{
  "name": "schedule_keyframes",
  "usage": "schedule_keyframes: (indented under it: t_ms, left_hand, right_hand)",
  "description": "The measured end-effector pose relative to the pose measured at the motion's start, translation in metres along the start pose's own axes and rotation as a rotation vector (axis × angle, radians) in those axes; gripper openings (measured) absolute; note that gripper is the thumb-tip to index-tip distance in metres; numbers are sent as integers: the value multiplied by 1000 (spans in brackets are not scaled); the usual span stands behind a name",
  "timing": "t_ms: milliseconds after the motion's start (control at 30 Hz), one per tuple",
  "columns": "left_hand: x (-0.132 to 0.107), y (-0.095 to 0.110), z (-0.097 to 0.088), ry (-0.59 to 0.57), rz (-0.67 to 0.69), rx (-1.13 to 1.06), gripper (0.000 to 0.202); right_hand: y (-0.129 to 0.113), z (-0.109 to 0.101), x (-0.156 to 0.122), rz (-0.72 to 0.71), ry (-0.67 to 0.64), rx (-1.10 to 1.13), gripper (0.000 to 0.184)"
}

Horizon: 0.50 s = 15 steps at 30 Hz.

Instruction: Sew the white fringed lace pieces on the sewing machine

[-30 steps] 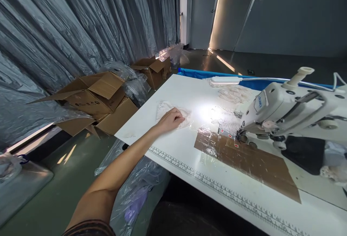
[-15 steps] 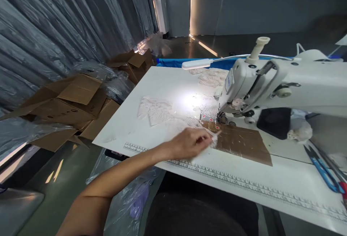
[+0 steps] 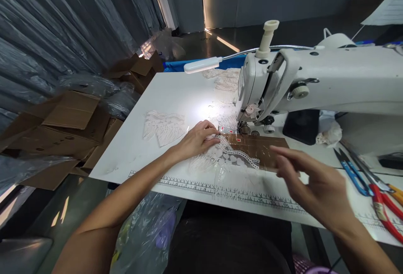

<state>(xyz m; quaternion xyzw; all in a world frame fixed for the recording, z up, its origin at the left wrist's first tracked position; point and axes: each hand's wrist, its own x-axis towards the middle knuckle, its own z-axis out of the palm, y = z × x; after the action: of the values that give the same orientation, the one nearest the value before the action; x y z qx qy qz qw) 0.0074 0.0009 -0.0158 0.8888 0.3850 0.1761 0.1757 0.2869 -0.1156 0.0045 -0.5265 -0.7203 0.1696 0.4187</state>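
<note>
A strip of white lace with a scalloped, dotted edge lies on the table, partly over a brown plate in front of the sewing machine's needle area. My left hand is at the lace's left end, thumb and fingers closed together on its edge. To the right, my right hand hovers near the plate's end, index finger and thumb apart, with nothing visible between them. The white sewing machine stands just behind, its needle and presser foot lit by a lamp. Another lace piece lies flat at left.
More lace is piled behind the machine head. Blue snips and red-handled scissors lie at the right. A printed ruler runs along the table's front edge. Open cardboard boxes stand on the floor at left.
My left hand has moved left and back along the lace. My right hand has come in from the right. The lace now lies spread over the brown plate, and the view has shifted.
</note>
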Motion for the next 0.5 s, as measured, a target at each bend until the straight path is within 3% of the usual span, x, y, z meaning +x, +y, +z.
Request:
schedule_keyframes:
  t_ms: [133,300,500]
  left_hand:
    - [-4,-2,2,55,-9,-17,24]
    - [-18,-5,-9,64,-162,-10,20]
    - [-32,3,-21,59,-340,-328,18]
  right_hand:
    - [21,31,10,-94,-174,-141,29]
    - [29,53,3,-105,-165,-452,42]
    - [24,55,5,-131,-286,-223,26]
